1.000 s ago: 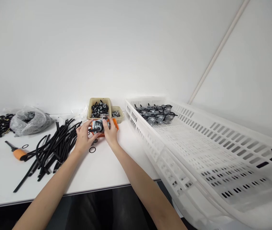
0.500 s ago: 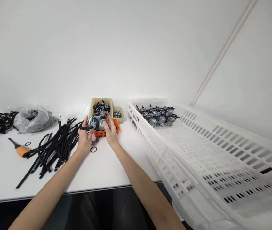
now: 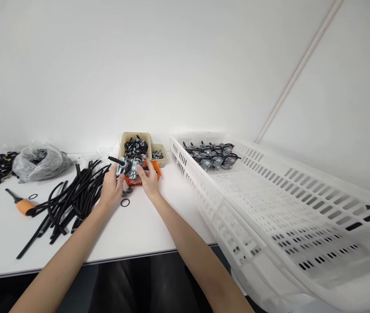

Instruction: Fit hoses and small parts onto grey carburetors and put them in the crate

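Observation:
A silvery metal part [image 3: 133,168] with a black tube stub is held between both hands above the white table. My left hand [image 3: 111,186] grips its left side, with the stub pointing up and left. On the right side, my right hand [image 3: 149,179] has thumb and fingers closed round the part. Just behind and below it is an orange basket [image 3: 156,170], partly hidden. A black ring [image 3: 125,202] and small dark round pieces [image 3: 129,190] lie on the table below the hands.
Behind stand a beige bin [image 3: 122,143] of metal and black parts and a smaller bin [image 3: 163,162]. Black tubes [image 3: 70,198], an orange-handled tool [image 3: 25,207] and a plastic bag [image 3: 43,165] lie left. A large white crate [image 3: 253,191] holding several similar parts [image 3: 216,161] stands right.
The metal part has been turned between the hands, so its black stub now points up and left instead of lying level. My left hand has shifted slightly left; the view has moved a little.

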`<state>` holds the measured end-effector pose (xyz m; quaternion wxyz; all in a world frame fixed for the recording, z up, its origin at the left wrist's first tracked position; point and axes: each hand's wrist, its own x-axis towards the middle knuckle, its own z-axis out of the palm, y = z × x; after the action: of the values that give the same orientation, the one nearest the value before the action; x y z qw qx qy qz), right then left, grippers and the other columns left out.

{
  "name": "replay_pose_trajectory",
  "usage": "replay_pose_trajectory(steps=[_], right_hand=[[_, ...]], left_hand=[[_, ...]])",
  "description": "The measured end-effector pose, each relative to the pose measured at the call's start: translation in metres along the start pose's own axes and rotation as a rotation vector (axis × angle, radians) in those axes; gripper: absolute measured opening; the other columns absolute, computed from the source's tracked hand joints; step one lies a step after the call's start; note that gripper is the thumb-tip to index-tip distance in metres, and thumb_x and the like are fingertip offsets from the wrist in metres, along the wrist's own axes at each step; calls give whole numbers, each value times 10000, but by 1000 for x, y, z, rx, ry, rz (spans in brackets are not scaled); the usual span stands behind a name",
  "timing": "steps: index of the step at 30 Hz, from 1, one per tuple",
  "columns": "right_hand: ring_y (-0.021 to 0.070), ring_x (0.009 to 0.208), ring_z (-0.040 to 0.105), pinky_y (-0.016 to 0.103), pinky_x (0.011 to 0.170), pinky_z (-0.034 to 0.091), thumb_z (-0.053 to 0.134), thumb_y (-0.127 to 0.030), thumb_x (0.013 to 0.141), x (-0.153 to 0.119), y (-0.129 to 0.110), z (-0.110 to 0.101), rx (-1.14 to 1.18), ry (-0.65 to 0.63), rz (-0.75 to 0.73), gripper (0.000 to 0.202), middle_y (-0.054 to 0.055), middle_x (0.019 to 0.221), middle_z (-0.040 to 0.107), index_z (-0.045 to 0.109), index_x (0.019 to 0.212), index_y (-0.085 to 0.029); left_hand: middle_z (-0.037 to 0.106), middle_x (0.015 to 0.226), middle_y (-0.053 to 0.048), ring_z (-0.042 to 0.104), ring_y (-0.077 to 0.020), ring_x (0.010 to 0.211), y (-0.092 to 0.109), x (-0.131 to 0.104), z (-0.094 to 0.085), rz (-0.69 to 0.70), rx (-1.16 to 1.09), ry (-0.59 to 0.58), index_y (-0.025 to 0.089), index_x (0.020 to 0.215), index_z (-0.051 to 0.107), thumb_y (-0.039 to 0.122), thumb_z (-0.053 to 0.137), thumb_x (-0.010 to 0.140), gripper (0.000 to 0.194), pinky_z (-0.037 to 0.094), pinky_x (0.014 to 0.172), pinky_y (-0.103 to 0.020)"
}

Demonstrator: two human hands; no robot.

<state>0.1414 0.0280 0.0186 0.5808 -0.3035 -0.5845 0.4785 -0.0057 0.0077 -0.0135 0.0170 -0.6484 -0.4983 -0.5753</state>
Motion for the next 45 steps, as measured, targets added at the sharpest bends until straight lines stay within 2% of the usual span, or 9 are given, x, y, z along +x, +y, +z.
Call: replay_pose_trajectory(steps=[4, 7, 9, 15, 19, 24, 33, 40, 45], right_hand=[[197, 593, 667, 323, 531, 569, 600, -554, 782, 1, 2, -3, -56, -24, -4, 724, -12, 676, 643, 350, 1395, -260], [171, 506, 633, 298, 458, 539, 621, -545, 766, 2, 2, -4, -49, -49, 26, 652, -17, 683, 637, 408, 1314, -265], [153, 461, 609, 280, 416, 519, 651, -536, 742, 1, 1, -4, -40, -71, 38, 632, -24, 689, 638, 418, 1265, -269], [146, 385, 577, 274, 362, 504, 718, -557, 657, -4, -5, 0, 32, -165, 122, 701, -67, 616, 617, 354, 1181, -267], [153, 356, 567, 270, 349, 496, 716, -570, 659, -5, -5, 0, 30, -198, 140, 705, -85, 550, 593, 331, 1165, -263], [161, 378, 587, 271, 358, 505, 666, -584, 714, -3, 0, -5, -29, -201, 101, 660, -77, 561, 592, 334, 1182, -259], [141, 373, 566, 246, 362, 480, 631, -574, 746, -7, 1, -4, -33, -188, 33, 614, -77, 567, 584, 345, 1186, -256], [124, 499, 580, 234, 441, 461, 575, -565, 790, -6, 5, -5, -123, -76, -108, 521, -8, 747, 613, 411, 1159, -236], [137, 575, 589, 251, 497, 476, 581, -560, 787, -7, 2, -3, -91, -99, -130, 499, 13, 802, 608, 416, 1122, -229]], left_hand=[[604, 1165, -136, 552, -316, 1097, 1, 2, -3, 60, 9, -16, 179, 1273, 479, 569, 588, 775, 642, 424, 939, -462], [611, 1131, -128, 562, -331, 1084, 6, 3, -6, 67, 38, -9, 184, 1258, 478, 549, 747, 619, 783, 428, 934, -470], [617, 1105, -122, 574, -329, 1063, 9, 3, -7, 56, 45, 10, 192, 1252, 476, 517, 786, 578, 811, 435, 925, -474], [621, 1019, -93, 601, -306, 972, 5, 3, -6, -13, 14, 106, 205, 1162, 505, 478, 810, 542, 742, 457, 873, -460], [596, 1038, -94, 586, -298, 976, 3, 2, -4, -43, 10, 124, 191, 1150, 484, 481, 807, 524, 762, 458, 869, -449], [572, 1056, -100, 569, -299, 986, 8, 0, -3, -44, 33, 128, 181, 1145, 461, 490, 787, 533, 759, 456, 879, -459], [584, 1040, -87, 594, -273, 962, 16, -3, -4, -129, -32, 84, 205, 1187, 422, 457, 780, 551, 772, 476, 865, -443], [580, 1101, -100, 614, -280, 995, 29, -4, -3, -76, -97, 102, 190, 1184, 407, 462, 821, 504, 842, 500, 876, -438], [578, 1140, -112, 615, -293, 1031, 26, -5, -3, -62, -123, 119, 186, 1219, 396, 447, 823, 515, 864, 500, 902, -448]])
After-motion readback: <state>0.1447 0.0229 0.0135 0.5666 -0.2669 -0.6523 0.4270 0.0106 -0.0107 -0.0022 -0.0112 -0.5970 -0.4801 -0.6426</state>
